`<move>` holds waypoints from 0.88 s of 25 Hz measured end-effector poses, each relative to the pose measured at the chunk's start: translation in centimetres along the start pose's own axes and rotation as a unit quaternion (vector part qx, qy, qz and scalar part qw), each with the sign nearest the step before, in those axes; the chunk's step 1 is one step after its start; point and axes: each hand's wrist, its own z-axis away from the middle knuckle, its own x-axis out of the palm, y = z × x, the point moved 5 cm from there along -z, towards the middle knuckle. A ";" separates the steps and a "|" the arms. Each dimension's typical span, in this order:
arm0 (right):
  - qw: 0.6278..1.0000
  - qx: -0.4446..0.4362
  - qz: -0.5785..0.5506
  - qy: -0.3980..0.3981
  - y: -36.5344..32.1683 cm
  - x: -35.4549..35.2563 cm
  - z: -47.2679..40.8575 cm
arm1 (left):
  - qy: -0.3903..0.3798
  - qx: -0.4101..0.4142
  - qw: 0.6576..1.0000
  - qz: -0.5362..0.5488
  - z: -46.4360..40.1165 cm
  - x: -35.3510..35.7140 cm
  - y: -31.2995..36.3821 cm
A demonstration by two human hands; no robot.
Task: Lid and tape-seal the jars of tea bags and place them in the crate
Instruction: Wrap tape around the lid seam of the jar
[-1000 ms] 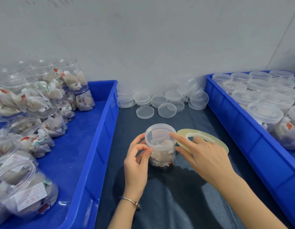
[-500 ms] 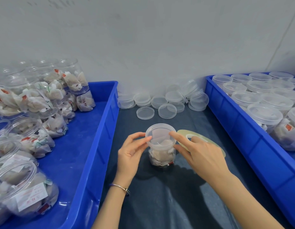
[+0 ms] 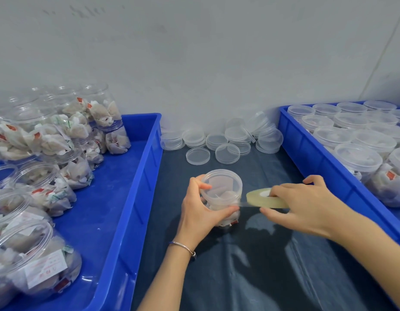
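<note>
A lidded clear jar of tea bags [image 3: 221, 196] stands on the dark worktop [image 3: 250, 265] between two blue crates. The left hand [image 3: 200, 212] has its grip clamped around the jar's side, thumb just below the lid. The right hand [image 3: 306, 206] has its grip closed on a roll of clear tape [image 3: 265, 198], from which a strip runs to the jar (its end under the left thumb). Loose lids [image 3: 219, 142] lie by the wall; the right crate [image 3: 311, 153] holds lidded jars, the left crate [image 3: 127, 198] open ones.

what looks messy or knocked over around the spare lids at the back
A few spare lids at the back lean on edge against the wall and the neighbouring stacks rather than lying flat. Two single lids lie apart in front. Nothing looks spilled or broken.
</note>
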 end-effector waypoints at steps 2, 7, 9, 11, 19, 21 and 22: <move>0.997 -0.011 -0.051 -0.053 1.0 -0.5 0.4 | -0.002 -0.001 1.000 0.006 -0.1 0.1 0.0; 0.996 -0.017 -0.004 -0.084 5.3 -1.1 1.4 | -0.010 0.000 1.000 0.021 -0.3 -0.1 -0.4; 0.996 -0.006 -0.003 -0.084 5.9 -0.7 1.5 | -0.011 -0.002 1.000 0.024 -0.3 -0.1 -0.4; 0.998 0.010 0.019 -0.051 5.9 -0.5 0.8 | -0.012 -0.006 1.000 0.026 -0.3 0.0 -0.4; 0.991 0.094 -0.061 0.068 4.3 0.9 -5.0 | -0.028 -0.014 0.998 0.055 -0.4 -0.2 -0.7; 0.989 0.106 -0.067 0.078 3.7 1.5 -6.3 | -0.032 -0.015 0.998 0.060 -0.4 -0.2 -0.7; 0.989 0.106 -0.064 0.075 3.4 1.8 -6.9 | -0.034 -0.015 0.997 0.061 -0.5 -0.2 -0.7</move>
